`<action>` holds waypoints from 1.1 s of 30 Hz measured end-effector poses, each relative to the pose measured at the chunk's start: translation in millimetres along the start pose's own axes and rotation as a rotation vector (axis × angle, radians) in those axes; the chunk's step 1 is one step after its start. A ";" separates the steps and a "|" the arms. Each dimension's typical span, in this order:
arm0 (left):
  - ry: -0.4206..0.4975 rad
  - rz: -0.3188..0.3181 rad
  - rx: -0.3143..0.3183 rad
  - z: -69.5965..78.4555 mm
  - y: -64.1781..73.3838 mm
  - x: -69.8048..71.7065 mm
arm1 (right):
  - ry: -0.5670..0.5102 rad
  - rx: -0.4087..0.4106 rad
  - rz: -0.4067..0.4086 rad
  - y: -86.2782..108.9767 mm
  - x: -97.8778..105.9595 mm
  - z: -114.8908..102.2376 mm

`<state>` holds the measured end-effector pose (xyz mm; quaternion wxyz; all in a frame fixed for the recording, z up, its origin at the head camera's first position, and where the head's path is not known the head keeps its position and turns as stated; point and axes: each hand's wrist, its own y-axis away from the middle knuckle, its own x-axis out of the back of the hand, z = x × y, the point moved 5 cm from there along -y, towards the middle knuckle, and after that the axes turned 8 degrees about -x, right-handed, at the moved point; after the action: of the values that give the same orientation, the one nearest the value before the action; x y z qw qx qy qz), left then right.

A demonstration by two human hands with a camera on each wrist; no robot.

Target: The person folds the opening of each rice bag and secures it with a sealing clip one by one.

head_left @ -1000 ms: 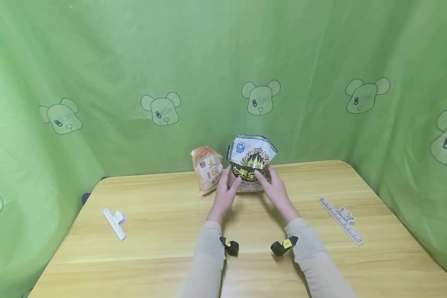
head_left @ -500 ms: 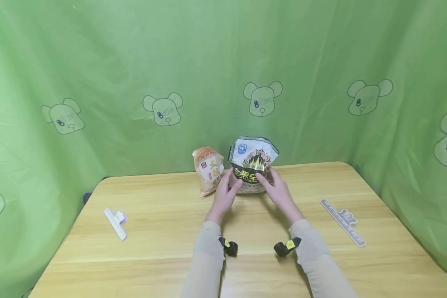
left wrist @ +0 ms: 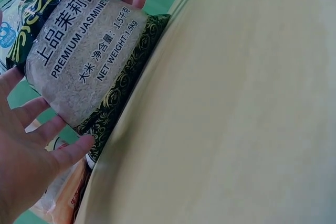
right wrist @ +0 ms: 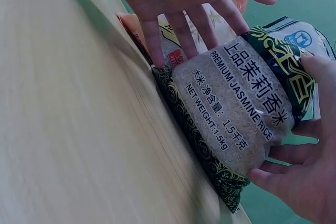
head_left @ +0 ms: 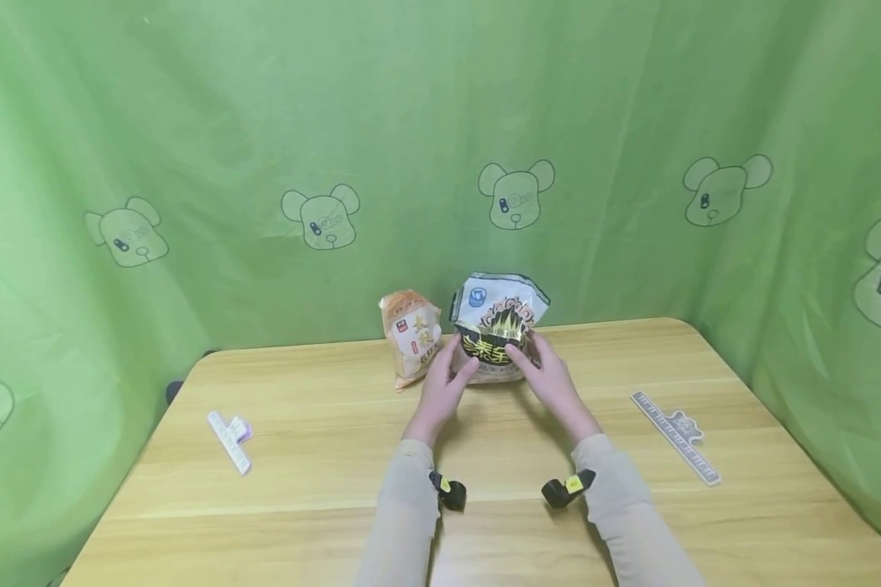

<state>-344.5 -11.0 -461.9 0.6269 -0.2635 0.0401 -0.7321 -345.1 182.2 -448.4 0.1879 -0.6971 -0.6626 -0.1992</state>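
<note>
A bag of jasmine rice (head_left: 495, 314) stands near the table's back edge, its white top folded back a little. In the head view my left hand (head_left: 438, 398) is at the bag's left side. Its fairly straight, spread fingers touch the side of the rice bag (left wrist: 86, 51), and its thumb stands apart from the bag in the right wrist view. My right hand (head_left: 558, 391) lies along the other side. Its thumb and lightly bent fingers rest against the bag's edge (right wrist: 239, 98). An orange-and-white food packet (head_left: 413, 336) leans just left of the left hand.
A white clip (head_left: 229, 443) with a purple edge lies on the table at the left. A longer grey clip (head_left: 674, 436) is at the right. A green curtain (head_left: 411, 106) with bear-head drawings hangs behind the wooden table (head_left: 301, 489).
The rice bag has sunk very slightly in the head view, and my left thumb has come a little away from its front. Both hands remain at its sides; the packet and clips stay put.
</note>
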 end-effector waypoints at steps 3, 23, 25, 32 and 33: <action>-0.002 -0.010 0.006 0.7 2.2 1.1 | -0.002 0.003 -0.002 1.3 0.3 -0.1; -0.004 -0.162 0.018 6.4 15.3 18.0 | 0.010 0.010 -0.026 15.9 4.4 2.5; -0.007 -0.179 0.005 7.3 17.4 18.4 | 0.021 0.010 -0.028 18.5 6.1 4.3; -0.012 -0.233 -0.032 12.2 22.4 16.7 | 0.025 0.019 -0.031 29.9 13.1 7.1; -0.018 -0.242 -0.040 13.6 23.2 16.4 | 0.028 0.020 -0.030 31.6 13.8 7.9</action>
<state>-318.9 -27.6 -453.8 0.5288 -0.2852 0.0169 -0.7992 -312.7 196.5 -447.8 0.2013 -0.6824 -0.6722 -0.2049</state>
